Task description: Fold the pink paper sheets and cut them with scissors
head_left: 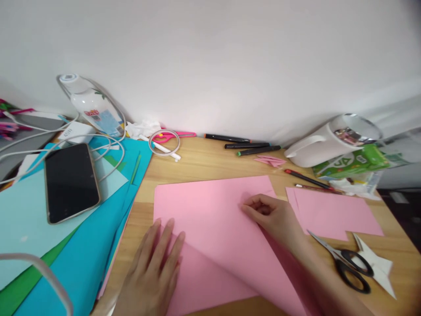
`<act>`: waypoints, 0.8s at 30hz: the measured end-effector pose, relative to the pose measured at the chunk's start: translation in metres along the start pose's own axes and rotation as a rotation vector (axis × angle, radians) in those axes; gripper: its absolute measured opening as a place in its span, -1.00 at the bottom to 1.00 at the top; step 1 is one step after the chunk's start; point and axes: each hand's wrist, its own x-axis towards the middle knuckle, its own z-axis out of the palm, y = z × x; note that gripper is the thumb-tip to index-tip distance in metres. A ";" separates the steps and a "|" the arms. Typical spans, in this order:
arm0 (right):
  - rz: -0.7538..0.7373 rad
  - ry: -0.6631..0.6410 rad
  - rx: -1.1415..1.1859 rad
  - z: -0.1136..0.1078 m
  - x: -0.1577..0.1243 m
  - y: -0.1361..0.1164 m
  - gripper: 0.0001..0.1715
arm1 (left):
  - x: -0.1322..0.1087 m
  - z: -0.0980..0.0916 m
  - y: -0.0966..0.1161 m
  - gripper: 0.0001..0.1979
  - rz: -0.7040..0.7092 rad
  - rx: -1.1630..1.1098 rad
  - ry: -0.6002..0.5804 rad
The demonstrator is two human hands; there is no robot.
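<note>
A large sheet of pink paper [210, 206] lies on the wooden table in front of me, with part of it lifted and curving over the lower part. My left hand [153, 267] rests flat on its left side, fingers spread and pointing away from me. Over the right side of the sheet, my right hand [271, 217] is closed in a pinch on the paper, thumb and index finger together. My right forearm covers some of the sheet's right edge. To the right lie black-handled scissors [345, 263], their blades partly open, beside smaller pink paper pieces [335, 210].
At left, a phone [72, 182] and white cables lie on blue and green sheets [82, 259]. A white bottle [95, 107] leans by the wall. Markers [226, 138], a tipped white pitcher [322, 145], a green packet [355, 162] and a white paper star [375, 263] lie around.
</note>
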 end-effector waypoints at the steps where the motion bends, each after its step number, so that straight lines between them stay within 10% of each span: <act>1: 0.005 0.000 0.005 0.000 0.000 0.000 -0.72 | 0.000 0.000 0.000 -0.45 0.008 0.000 -0.004; 24: 0.009 0.019 0.073 -0.001 0.000 0.003 -0.77 | -0.006 0.003 -0.001 -0.43 -0.031 -0.029 -0.103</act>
